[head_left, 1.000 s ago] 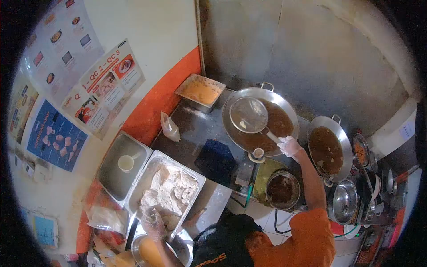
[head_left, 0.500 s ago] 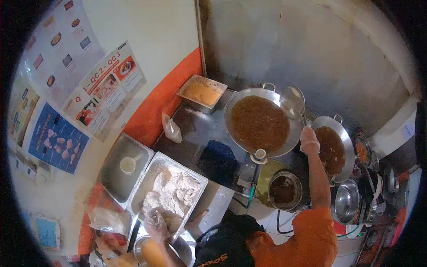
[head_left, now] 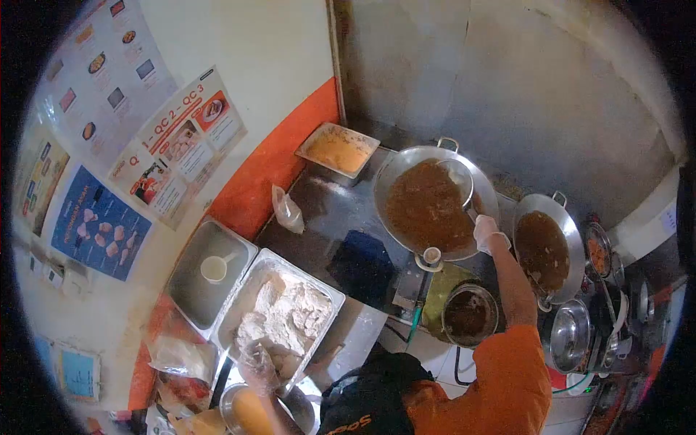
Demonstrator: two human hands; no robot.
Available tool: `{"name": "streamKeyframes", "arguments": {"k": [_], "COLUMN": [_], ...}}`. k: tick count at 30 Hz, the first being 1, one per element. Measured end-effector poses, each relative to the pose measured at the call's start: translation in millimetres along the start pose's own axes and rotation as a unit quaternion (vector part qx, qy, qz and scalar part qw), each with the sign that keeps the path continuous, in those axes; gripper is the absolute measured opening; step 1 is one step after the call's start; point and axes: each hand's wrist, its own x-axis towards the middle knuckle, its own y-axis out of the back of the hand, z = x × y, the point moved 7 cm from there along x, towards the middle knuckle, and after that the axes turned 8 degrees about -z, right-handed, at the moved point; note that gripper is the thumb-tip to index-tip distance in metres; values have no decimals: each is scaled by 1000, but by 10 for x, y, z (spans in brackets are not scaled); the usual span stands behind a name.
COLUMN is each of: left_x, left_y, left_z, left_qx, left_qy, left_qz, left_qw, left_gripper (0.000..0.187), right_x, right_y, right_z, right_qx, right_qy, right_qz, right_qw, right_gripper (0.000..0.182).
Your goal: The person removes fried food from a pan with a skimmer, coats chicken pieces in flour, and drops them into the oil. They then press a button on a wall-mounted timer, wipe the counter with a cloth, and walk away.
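Note:
My right hand, in a clear glove, is closed around the handle of a round skimmer. The skimmer's head lies in the brown oil at the right side of the large wok. My left hand, also gloved, is over the near edge of a metal tray holding white flour and coated pieces. Its fingers look loosely apart, with nothing visible in them. Below it sits a bowl with orange-yellow contents.
A second wok and a smaller pot stand at the right. Left of the flour are a tray with a white cup and a plastic bag. A tray of orange crumbs is at the back. A cap shows below.
My right hand has moved slightly left and down, and the skimmer has gone from above the wok's right rim into the oil. My left hand has stayed by the flour tray.

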Motion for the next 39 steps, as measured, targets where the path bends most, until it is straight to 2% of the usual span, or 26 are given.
{"name": "streamKeyframes", "arguments": {"k": [2,4,6,9,10,11,13,15,17,20,21,22,24,28,30,31,33,35,36,38,39], "left_x": [10,5,10,15,8,3,-1,4,3,-2,2,-6,-7,-52,-58,-67,-97,-89,-82,-67,-44], "left_y": [-2,-36,-47,-69,-74,-45,36,21,42,70,73,76,47,115,112,120,133,123,118,91,52], "left_z": [5,-35,-66,-197,-232,-150,63,36,76,183,210,227,142,235,225,239,291,328,326,253,159], "left_qx": [-30,-76,-80,-41,-21,-12,5,-14,-20,-4,4,13,-4,-9,1,7,-51,-80,-79,-68,-57], "left_qy": [2,8,2,31,46,25,-18,-12,-10,-23,-36,-50,-42,-58,-44,-37,-27,-23,-24,-20,-16], "left_qz": [-4,-9,-11,-9,-8,-3,8,8,8,4,4,4,-11,13,12,10,-2,-20,-29,-40,-43], "left_qw": [1000,997,997,999,999,1000,1000,1000,1000,1000,999,999,999,998,999,999,998,996,996,997,997], "left_gripper": [17,17,17,14,12,12,12,12,12,12,12,12,14,16,18,18,20,21,21,22,23], "right_x": [-35,-113,-112,-44,-212,-340,-281,-345,-396,-504,-441,-401,-440,-700,-696,-782,-872,-1324,-1414,-1541,-1593], "right_y": [-57,-255,-210,-271,-83,-14,-74,-103,-188,-141,-155,-197,-255,-175,-224,-145,-203,55,-87,-97,-303], "right_z": [-241,-413,-432,-361,-475,-504,-532,-631,-686,-639,-538,-441,-301,-272,-231,-279,-116,-98,36,112,267], "right_qx": [-152,-340,-149,102,179,253,204,38,-238,-237,-96,49,187,208,237,248,319,429,529,410,486], "right_qy": [142,297,282,194,110,25,208,324,358,395,337,269,213,247,315,382,337,105,28,178,111], "right_qz": [-15,-18,2,-74,-134,-192,-89,-46,-63,-18,-86,-151,-203,-178,-104,-34,-16,-120,-144,-33,-73], "right_qw": [978,892,948,973,969,948,953,944,901,887,932,950,937,930,913,890,886,889,836,894,864], "right_gripper": [17,17,17,24,28,31,24,23,28,27,26,25,24,22,20,18,13,11,14,19,20]}}
